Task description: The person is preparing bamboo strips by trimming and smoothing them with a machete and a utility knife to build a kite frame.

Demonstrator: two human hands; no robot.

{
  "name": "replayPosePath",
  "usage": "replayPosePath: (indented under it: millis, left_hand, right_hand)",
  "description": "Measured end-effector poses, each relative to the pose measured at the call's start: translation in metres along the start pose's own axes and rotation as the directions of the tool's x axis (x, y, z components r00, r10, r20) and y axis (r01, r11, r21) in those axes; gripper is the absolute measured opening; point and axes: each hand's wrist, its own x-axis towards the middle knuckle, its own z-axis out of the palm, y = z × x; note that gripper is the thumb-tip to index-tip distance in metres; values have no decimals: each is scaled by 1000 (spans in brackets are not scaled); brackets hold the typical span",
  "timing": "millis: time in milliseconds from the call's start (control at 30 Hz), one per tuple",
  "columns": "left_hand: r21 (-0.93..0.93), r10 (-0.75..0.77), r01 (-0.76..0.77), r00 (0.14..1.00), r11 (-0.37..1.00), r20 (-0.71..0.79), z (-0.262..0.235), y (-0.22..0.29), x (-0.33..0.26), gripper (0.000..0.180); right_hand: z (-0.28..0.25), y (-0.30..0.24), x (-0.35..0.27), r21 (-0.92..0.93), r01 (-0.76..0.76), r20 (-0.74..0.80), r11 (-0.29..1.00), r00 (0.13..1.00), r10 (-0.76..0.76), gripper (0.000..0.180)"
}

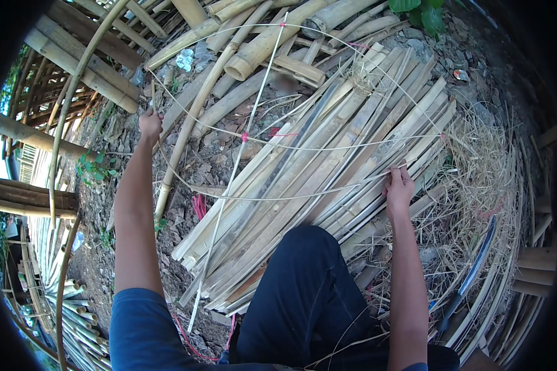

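A light frame of thin bamboo strips (245, 137), shaped like a kite frame, spreads out in front of me. Its long straight spine runs from the top down to the lower middle, with bowed strips crossing it and red ties at several joints. One thin bamboo strip (254, 199) curves below the others, spanning from hand to hand. My left hand (150, 125), arm stretched out, is closed around its left end near the frame's left corner. At the right, my right hand (399, 185) pinches the same strip between thumb and fingers.
Under the frame lies a pile of split bamboo slats (328, 148). Thick bamboo poles (247, 62) rest beyond it. Dry shavings (476, 154) cover the ground at the right, near a long dark blade-like tool (470, 272). Pink string (199, 207) lies left of the slats.
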Motion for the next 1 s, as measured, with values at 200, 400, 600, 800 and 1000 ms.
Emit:
replayPosePath:
  millis: [200, 400, 600, 800, 1000]
  left_hand:
    - [21, -7, 7, 1000, 1000, 4, 3, 4, -3, 27]
    - [60, -19, 20, 1000, 998, -13, -1, 2, 3, 25]
    - [95, -18, 23, 999, 995, -50, -1, 11, 10, 23]
    - [94, -4, 8, 999, 995, -42, 3, 19, 15, 24]
    - [29, 20, -18, 997, 999, -70, 0, 14, 18, 25]
  right_hand:
    - [-2, 1, 1, -8, 14, 10, 1000, 1000, -14, 17]
    - [-1, 4, 3, -5, 5, 7, 1000, 1000, -5, 18]
    - [0, 5, 3, 6, 14, -6, 1000, 1000, -14, 17]
    - [-1, 3, 3, 1, 6, -19, 1000, 1000, -6, 17]
    - [1, 2, 0, 12, 4, -3, 1000, 1000, -4, 17]
